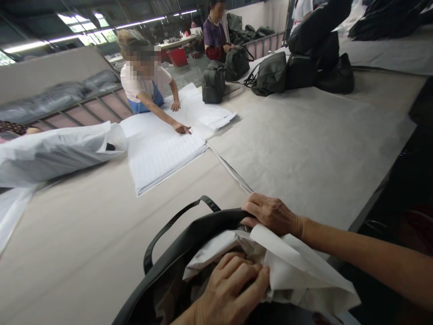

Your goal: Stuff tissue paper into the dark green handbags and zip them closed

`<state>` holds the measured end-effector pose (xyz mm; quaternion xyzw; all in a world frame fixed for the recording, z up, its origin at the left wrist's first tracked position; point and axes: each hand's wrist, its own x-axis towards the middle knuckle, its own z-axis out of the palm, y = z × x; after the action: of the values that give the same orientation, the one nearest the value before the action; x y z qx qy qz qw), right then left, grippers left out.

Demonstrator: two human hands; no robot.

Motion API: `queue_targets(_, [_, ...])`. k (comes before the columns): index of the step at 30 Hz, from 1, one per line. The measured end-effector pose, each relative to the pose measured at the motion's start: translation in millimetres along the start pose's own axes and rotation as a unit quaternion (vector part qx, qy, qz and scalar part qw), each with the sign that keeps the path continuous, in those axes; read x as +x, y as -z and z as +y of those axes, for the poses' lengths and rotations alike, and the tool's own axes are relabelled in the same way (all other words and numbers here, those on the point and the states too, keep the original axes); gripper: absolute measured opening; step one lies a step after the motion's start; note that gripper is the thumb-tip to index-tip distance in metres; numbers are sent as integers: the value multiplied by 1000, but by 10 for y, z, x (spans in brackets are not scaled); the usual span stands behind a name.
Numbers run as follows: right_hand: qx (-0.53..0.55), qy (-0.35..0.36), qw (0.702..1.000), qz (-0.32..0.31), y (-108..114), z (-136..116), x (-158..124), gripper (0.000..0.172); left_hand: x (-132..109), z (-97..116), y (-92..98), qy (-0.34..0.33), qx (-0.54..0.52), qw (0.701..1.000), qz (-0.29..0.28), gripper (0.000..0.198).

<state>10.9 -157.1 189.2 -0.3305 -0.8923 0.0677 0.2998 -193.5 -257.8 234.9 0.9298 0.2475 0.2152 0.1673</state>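
Note:
A dark bag (203,230) lies open at the near edge of the table, its strap handle (169,225) standing up on the far side. White paper (297,266) is bunched in the bag's mouth and spills out to the right. My left hand (233,284) is in the opening with its fingers curled into the paper. My right hand (270,213) is closed on the bag's far rim, beside the paper. The tips of my left fingers are hidden in the folds.
Across the table a person (145,81) leans over a stack of white sheets (165,149). Several dark bags (270,74) stand at the back. A long white-wrapped bundle (61,149) lies at left. Grey sheeting (311,144) covers the table's right part. Another person (214,34) handles a bag behind.

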Motion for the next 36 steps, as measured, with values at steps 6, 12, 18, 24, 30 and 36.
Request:
queue_targets(6, [-132,68,980,-136,1,-140,337,15,25,4,-17,23,3,1000,-1,32])
queue_targets(12, [-172,179,955,-162,20,-212,551,31,29,-47,-41,20,17,999,42,28])
queue_targets(18, [-229,194,922,-243,-83,-347,796,39,9,-157,-108,16,48,996,75,34])
queue_targets(24, [-241,184,912,-276,-128,-347,838,38,18,-195,-127,6,56,995,85,38])
queue_targets(30, [-190,193,897,-349,247,-152,820,35,6,-234,-154,14,50,992,115,32])
queue_targets(36, [-189,-37,891,-411,420,35,540,25,-5,-271,-119,16,102,989,105,34])
